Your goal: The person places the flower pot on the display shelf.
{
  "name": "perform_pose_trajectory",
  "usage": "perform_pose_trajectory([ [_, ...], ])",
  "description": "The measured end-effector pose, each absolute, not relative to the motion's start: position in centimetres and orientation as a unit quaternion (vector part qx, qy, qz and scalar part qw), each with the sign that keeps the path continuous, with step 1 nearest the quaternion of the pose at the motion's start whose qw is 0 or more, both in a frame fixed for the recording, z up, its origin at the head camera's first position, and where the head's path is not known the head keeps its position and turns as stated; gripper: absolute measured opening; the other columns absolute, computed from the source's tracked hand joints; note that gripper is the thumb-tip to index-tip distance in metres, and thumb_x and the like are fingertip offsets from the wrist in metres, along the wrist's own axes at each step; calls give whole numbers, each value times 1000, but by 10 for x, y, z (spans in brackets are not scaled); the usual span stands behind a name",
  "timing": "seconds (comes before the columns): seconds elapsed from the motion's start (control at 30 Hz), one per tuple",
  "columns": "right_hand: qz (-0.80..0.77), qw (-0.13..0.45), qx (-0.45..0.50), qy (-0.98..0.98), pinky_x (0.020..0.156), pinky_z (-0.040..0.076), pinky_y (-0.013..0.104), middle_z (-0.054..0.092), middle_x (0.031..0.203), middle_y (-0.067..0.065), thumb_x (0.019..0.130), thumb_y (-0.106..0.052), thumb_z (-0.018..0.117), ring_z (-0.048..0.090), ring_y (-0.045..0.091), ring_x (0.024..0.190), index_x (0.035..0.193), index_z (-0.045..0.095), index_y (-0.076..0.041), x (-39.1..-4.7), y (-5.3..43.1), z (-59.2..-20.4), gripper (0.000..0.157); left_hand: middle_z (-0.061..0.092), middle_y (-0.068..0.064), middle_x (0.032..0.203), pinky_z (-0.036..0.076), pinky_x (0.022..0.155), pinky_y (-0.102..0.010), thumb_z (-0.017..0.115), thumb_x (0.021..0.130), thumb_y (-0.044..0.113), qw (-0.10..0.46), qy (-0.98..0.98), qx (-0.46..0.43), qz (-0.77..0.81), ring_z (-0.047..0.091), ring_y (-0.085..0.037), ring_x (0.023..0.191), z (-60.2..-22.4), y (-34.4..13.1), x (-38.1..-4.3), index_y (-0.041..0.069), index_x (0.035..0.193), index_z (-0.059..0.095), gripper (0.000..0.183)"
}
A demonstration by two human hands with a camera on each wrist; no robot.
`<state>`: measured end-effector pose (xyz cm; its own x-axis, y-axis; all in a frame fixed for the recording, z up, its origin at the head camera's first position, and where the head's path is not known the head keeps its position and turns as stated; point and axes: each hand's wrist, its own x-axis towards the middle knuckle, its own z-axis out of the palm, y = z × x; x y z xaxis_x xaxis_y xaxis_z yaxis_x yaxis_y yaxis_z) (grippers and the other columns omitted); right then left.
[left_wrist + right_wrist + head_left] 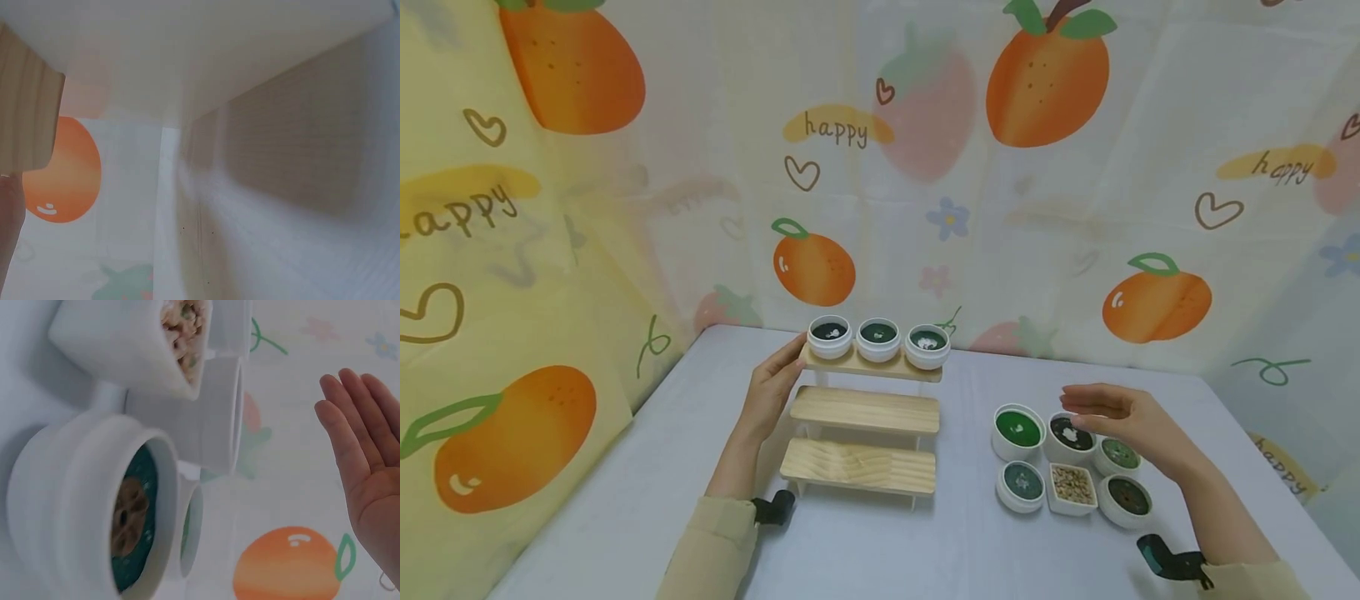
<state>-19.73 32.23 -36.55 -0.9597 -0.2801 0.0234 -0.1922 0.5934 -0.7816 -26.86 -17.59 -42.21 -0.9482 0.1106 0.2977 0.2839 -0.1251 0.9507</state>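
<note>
A three-tier stand with pale wooden boards (865, 411) is on the white table. Three small round white cups (877, 339) with dark green fillings line its top board. My left hand (767, 392) holds the left end of that board; in the left wrist view, only part of a digit (9, 212) shows beside the board's end (28, 119). My right hand (1123, 417) hovers over a group of white cups, fingers straight and holding nothing. Beneath it are a cup with a dark filling and white figure (1070, 437) and a green-filled cup (1120, 454).
The same group includes a bright green cup (1018, 430), a teal cup (1022, 486), a square dish of beige bits (1072, 488) and a cup with a brown flower shape (1125, 501). Fruit-printed cloth (1037, 208) hangs behind and left of the table (970, 533).
</note>
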Motion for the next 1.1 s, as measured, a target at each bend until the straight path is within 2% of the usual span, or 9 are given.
perform_pose_trajectory([
  [0.07, -425, 52, -125, 895, 86, 52, 11, 64, 135, 14, 96, -30, 64, 60, -13, 108, 140, 54, -8, -193, 326, -367, 50, 34, -20, 158, 36, 111, -7, 49, 102, 13, 58, -657, -149, -736, 48, 13, 126, -423, -176, -269, -4, 150, 35, 53],
  [0.13, -424, 52, -124, 896, 85, 52, 12, 64, 135, 14, 96, -28, 64, 60, -14, 108, 140, 53, -8, -189, 330, -370, 49, 33, -21, 159, 36, 111, -7, 48, 102, 12, 57, -658, -149, -736, 48, 14, 126, -423, -176, -269, -4, 150, 35, 52],
  [0.3, -435, 55, -112, 892, 84, 55, 15, 68, 126, -14, 96, -25, 64, 61, -11, 108, 139, 54, -7, -181, 341, -378, 48, 33, -21, 159, 37, 110, -7, 47, 102, 11, 57, -658, -150, -736, 48, 13, 125, -423, -175, -269, -4, 150, 35, 51],
  [0.4, -430, 58, -99, 896, 83, 54, 16, 66, 123, -22, 97, -26, 63, 61, -12, 108, 140, 53, -9, -176, 347, -381, 48, 34, -19, 159, 37, 110, -7, 47, 102, 10, 55, -658, -150, -736, 47, 12, 126, -423, -176, -269, -4, 150, 34, 52],
  [0.63, -427, 55, -101, 897, 80, 53, 14, 64, 120, -29, 98, -21, 61, 61, -13, 109, 140, 51, -4, -166, 368, -390, 47, 35, -15, 160, 36, 112, -9, 47, 102, 11, 48, -664, -142, -733, 39, -9, 142, -422, -176, -270, -2, 151, 34, 52],
  [0.77, -429, 68, -88, 896, 79, 52, 13, 65, 121, -28, 98, -21, 61, 60, -14, 108, 141, 50, -2, -162, 378, -397, 48, 35, -15, 159, 36, 113, -10, 46, 102, 11, 49, -665, -140, -732, 36, -16, 145, -421, -176, -270, -2, 151, 34, 52],
  [0.83, -429, 78, -83, 896, 79, 52, 13, 65, 120, -29, 98, -21, 60, 60, -15, 107, 141, 50, -1, -160, 382, -401, 49, 35, -15, 160, 36, 114, -11, 46, 103, 10, 50, -665, -140, -732, 37, -14, 145, -421, -177, -269, -2, 151, 34, 51],
  [1.0, -429, 97, -70, 895, 79, 52, 13, 63, 119, -32, 99, -21, 59, 59, -16, 106, 141, 49, 0, -156, 389, -407, 48, 35, -15, 160, 35, 114, -10, 45, 103, 9, 52, -664, -141, -733, 45, 6, 133, -422, -177, -270, -3, 151, 34, 51],
  [1.1, -429, 99, -62, 896, 79, 52, 13, 62, 118, -34, 99, -22, 58, 58, -17, 105, 141, 50, 0, -155, 392, -410, 48, 35, -16, 159, 36, 113, -9, 45, 103, 9, 54, -663, -142, -733, 47, 13, 127, -423, -177, -270, -3, 151, 34, 51],
])
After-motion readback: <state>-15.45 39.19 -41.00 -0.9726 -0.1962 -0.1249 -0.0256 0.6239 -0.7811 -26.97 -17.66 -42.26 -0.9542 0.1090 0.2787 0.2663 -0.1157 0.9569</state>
